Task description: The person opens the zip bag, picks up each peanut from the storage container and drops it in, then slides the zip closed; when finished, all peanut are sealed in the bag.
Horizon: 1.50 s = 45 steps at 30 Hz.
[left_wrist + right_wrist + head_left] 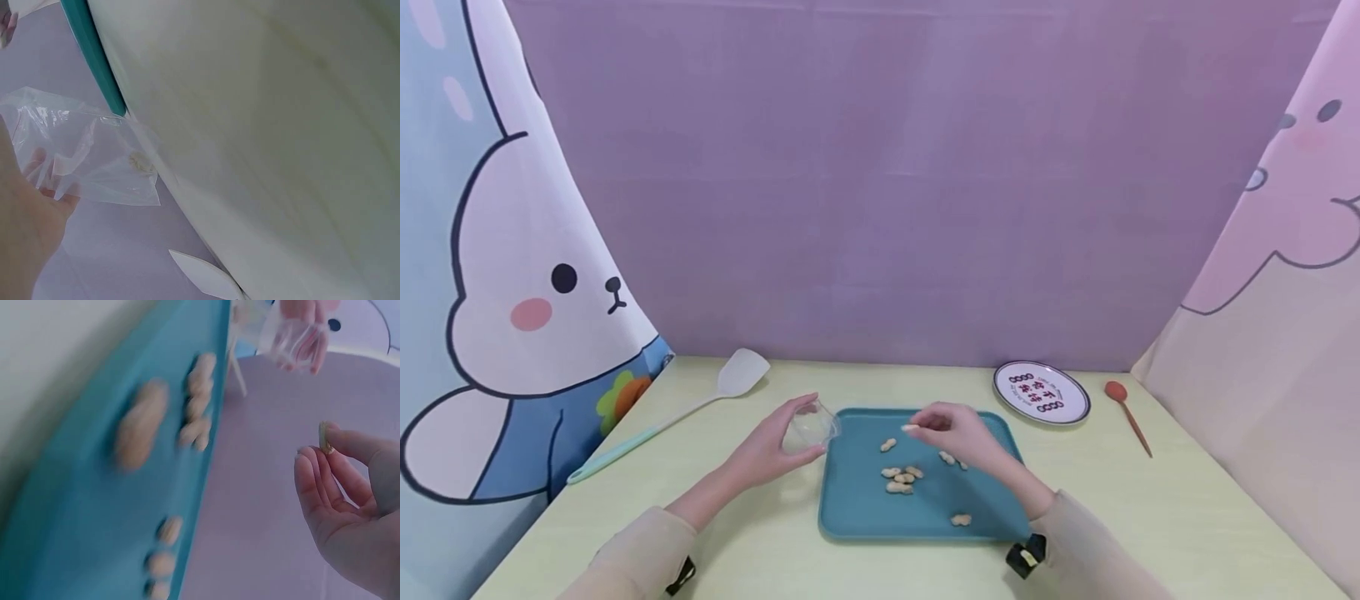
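Note:
My left hand (767, 448) grips a clear plastic bag (814, 427) at the tray's left edge, its fingers and thumb spread around the mouth. One tan peanut (142, 163) shows through the bag near its bottom in the left wrist view. Above the tray, my right hand (964, 437) pinches a peanut (325, 437) between thumb and fingertips, apart from the bag. Several unshelled peanuts lie on the teal tray (853, 518): a cluster (902, 479) in the middle, a single peanut (888, 445) behind it and another peanut (961, 519) near the front.
A white spatula (742, 372) with a mint handle lies at the left. At the back right are an oval plate (1011, 392) with red markings and a reddish spoon (1116, 391). A purple cloth (880, 192) hangs behind the pale table (1180, 517).

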Available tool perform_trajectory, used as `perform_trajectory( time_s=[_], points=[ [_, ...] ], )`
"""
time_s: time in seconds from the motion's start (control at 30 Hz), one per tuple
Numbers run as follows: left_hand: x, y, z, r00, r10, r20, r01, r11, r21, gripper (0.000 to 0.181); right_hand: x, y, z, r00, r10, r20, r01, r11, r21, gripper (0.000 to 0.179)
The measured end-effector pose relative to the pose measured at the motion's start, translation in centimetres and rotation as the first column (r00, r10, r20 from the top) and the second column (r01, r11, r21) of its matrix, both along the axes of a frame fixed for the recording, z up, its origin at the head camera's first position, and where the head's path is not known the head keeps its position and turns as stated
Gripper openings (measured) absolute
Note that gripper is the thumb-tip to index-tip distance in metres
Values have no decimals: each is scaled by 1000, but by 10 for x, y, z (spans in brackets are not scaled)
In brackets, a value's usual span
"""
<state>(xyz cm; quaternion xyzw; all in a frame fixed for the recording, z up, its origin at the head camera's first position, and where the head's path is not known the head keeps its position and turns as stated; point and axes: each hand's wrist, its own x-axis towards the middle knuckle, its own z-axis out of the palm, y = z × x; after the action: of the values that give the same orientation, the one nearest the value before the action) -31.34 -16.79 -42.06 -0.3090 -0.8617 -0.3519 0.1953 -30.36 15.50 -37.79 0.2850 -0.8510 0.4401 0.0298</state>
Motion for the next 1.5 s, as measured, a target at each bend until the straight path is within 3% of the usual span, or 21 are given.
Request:
perform_trajectory(
  time_s=[0.23, 0.33, 0.67, 1.13, 1.5],
  points=[
    [-1, 2, 2, 1000, -4, -3, 4, 1000, -10, 75, 14, -42, 31, 1000, 26, 6, -25, 997, -73, 19],
    [-1, 3, 2, 1000, -8, -6, 8, 1000, -12, 76, 14, -55, 36, 999, 44, 4, -43, 995, -92, 20],
    [0, 3, 1, 1000, -9, -23, 9, 1000, -8, 76, -11, -88, 10, 997, 76, -6, -76, 992, -104, 21],
    [1, 4, 0, 1000, -27, -6, 27, 1000, -10, 77, -15, -107, 2, 997, 61, 46, -56, 993, -100, 27],
    [0, 3, 0, 1000, -23, 11, 23, 1000, -10, 76, -16, -95, 6, 999, 55, 4, -54, 994, -97, 22]
  ],
)
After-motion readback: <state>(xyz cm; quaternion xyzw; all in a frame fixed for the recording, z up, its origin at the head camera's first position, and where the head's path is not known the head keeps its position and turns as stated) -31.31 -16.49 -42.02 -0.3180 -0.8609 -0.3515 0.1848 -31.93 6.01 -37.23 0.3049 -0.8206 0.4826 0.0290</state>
